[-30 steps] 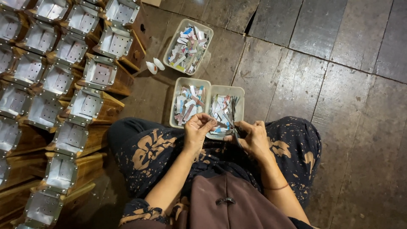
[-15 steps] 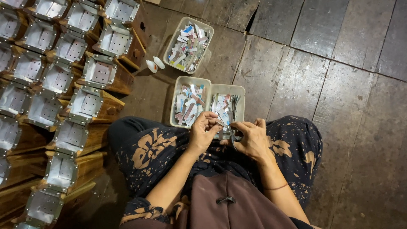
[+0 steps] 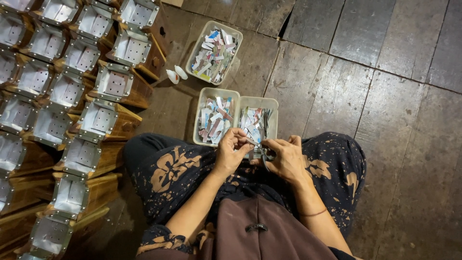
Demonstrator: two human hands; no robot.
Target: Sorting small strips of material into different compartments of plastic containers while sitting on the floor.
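Seated on the dark plank floor (image 3: 385, 72), left hand (image 3: 233, 151) pinches a thin silvery strip (image 3: 251, 142) over the tubs' near edge while right hand (image 3: 284, 156) grips scissors (image 3: 263, 155); a steady, taut strip would cut cleanest

Single head-worn view, looking steeply down, close over lap, plank floor (image 3: 385, 72) beyond

Two trays (image 3: 239, 121) side by side before lap; third tray (image 3: 214, 52) beyond; boxes (image 3: 72, 91) stacked left, perhaps on wood.

The small piece pinched between the left hand (image 3: 232, 153) and right hand (image 3: 287, 159) is too hidden to be identified; the metal-lined boxes (image 3: 48, 125) at nine o'clock are cut off.
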